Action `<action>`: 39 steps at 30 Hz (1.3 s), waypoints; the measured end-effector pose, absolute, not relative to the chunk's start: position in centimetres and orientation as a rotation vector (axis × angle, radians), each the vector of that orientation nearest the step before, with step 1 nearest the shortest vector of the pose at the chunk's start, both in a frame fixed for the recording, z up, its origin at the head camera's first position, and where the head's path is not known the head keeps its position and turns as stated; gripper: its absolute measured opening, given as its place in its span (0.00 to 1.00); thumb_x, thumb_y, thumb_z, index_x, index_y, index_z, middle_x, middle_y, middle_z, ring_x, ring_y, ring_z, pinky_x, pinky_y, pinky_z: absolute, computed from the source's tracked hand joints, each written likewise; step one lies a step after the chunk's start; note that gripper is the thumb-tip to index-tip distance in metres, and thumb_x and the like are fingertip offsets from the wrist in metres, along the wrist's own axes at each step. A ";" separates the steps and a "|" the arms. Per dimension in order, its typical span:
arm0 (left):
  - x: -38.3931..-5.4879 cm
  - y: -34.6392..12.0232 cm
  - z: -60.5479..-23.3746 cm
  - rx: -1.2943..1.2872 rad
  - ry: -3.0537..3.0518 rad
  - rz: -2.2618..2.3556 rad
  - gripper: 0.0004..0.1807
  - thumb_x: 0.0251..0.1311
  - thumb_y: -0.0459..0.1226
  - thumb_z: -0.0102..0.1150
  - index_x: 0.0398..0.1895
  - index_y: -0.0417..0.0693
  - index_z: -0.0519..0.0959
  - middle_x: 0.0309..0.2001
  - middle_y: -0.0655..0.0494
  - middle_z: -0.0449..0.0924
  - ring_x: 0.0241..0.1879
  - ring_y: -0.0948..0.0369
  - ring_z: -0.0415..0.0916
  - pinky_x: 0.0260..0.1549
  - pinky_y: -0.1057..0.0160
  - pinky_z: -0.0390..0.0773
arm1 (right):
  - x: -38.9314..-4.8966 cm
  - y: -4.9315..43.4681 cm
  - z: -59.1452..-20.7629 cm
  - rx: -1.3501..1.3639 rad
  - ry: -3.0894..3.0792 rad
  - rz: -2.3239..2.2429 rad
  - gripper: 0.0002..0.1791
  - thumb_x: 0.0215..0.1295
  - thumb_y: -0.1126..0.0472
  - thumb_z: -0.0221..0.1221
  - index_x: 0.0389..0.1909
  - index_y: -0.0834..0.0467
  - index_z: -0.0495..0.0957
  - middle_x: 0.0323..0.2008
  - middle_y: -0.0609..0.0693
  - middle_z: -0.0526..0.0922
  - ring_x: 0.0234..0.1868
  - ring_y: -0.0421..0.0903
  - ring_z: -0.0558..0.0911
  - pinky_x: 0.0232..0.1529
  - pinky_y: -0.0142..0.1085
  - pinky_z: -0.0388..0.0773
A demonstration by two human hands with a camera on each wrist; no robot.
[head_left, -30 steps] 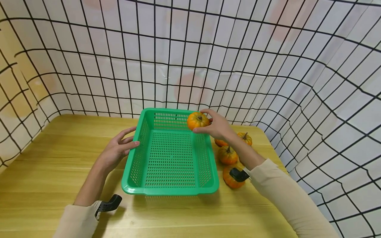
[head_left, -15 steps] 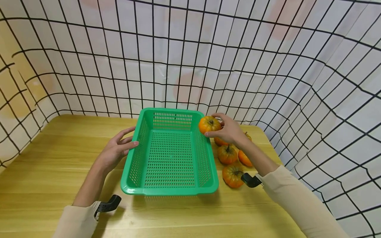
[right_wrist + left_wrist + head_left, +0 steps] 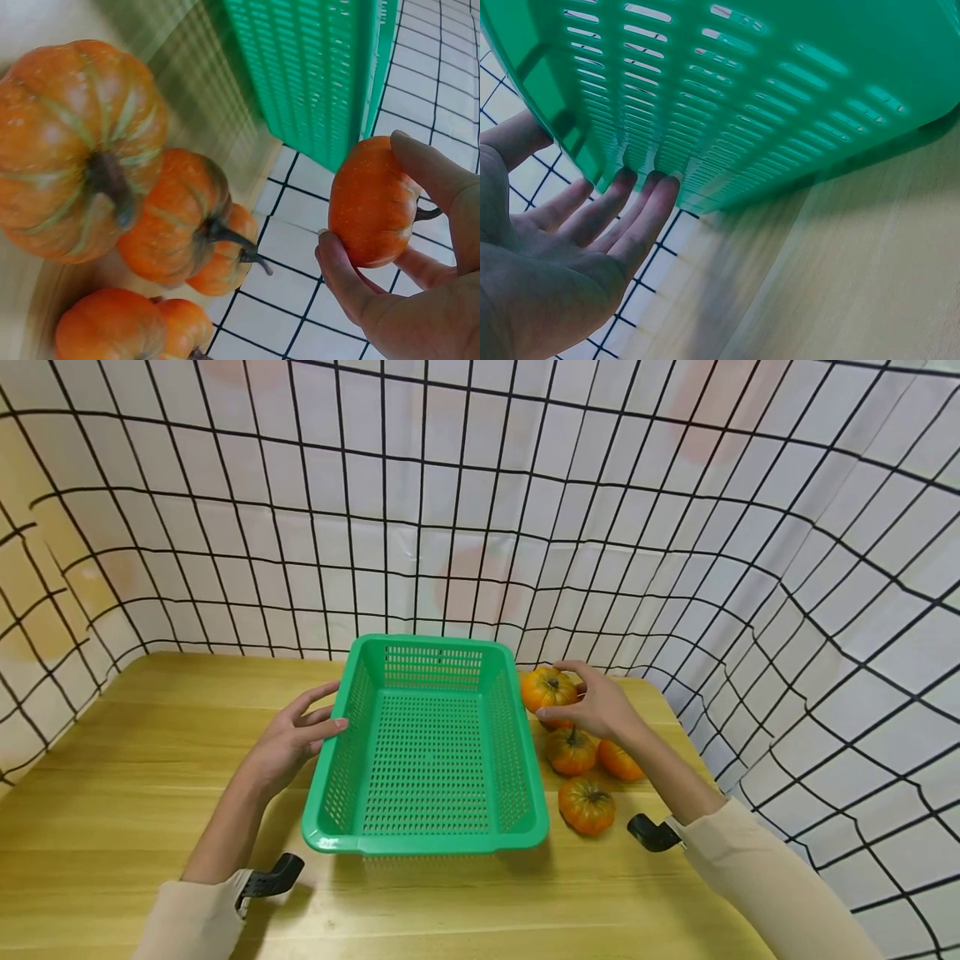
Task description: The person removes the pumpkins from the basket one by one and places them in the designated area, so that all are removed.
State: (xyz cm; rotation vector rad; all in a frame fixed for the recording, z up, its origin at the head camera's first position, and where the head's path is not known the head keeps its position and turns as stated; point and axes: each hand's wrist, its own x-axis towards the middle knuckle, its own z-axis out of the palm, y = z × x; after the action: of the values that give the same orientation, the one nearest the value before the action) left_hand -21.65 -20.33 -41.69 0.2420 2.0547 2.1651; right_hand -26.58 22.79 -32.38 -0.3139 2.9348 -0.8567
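Observation:
In the head view a green plastic basket stands on the wooden table, with nothing inside. My left hand holds its left side, thumb over the rim and fingers against the outer wall. At the basket's right rim, my right hand grips a small orange pumpkin between thumb and fingers. The right wrist view shows this pumpkin held off the table, its stem toward the palm. Several other pumpkins rest right of the basket, among them a front one and a middle one.
Black wire grid with white sheeting behind it encloses the back and sides of the table. Another pumpkin lies near my right forearm. Black camera mounts stick out at both wrists.
My right hand has carried the pumpkin from over the basket's back right corner rightward and toward me, outside the rim. The left hand and basket have hardly moved.

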 end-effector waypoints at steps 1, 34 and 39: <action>-21.6 -20.3 -41.7 0.242 2.058 2.163 0.41 0.70 0.36 0.61 0.81 0.50 0.51 0.74 0.32 0.61 0.55 0.57 0.82 0.51 0.62 0.83 | -26.5 23.0 -32.4 -0.313 2.936 -0.854 0.47 0.58 0.42 0.72 0.75 0.50 0.62 0.71 0.62 0.68 0.66 0.62 0.73 0.61 0.57 0.75; -21.6 -20.4 -41.8 0.232 2.054 2.162 0.41 0.70 0.36 0.61 0.81 0.50 0.52 0.74 0.32 0.61 0.55 0.58 0.82 0.52 0.62 0.82 | -23.8 29.4 -31.7 -0.239 2.835 -0.752 0.50 0.58 0.44 0.73 0.76 0.55 0.60 0.73 0.70 0.60 0.69 0.71 0.67 0.59 0.63 0.75; -21.7 -20.4 -41.8 0.237 2.046 2.169 0.41 0.69 0.36 0.61 0.81 0.50 0.52 0.74 0.32 0.61 0.54 0.59 0.82 0.52 0.63 0.82 | -23.4 30.3 -31.6 -0.228 2.803 -0.759 0.54 0.58 0.43 0.72 0.79 0.54 0.55 0.69 0.76 0.63 0.68 0.73 0.67 0.56 0.61 0.76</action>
State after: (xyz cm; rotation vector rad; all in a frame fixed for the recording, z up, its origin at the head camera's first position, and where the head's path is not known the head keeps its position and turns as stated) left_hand -21.65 -20.37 -41.79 0.2371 2.0462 2.1687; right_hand -23.41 30.32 -31.56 -0.2277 2.8030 -0.7592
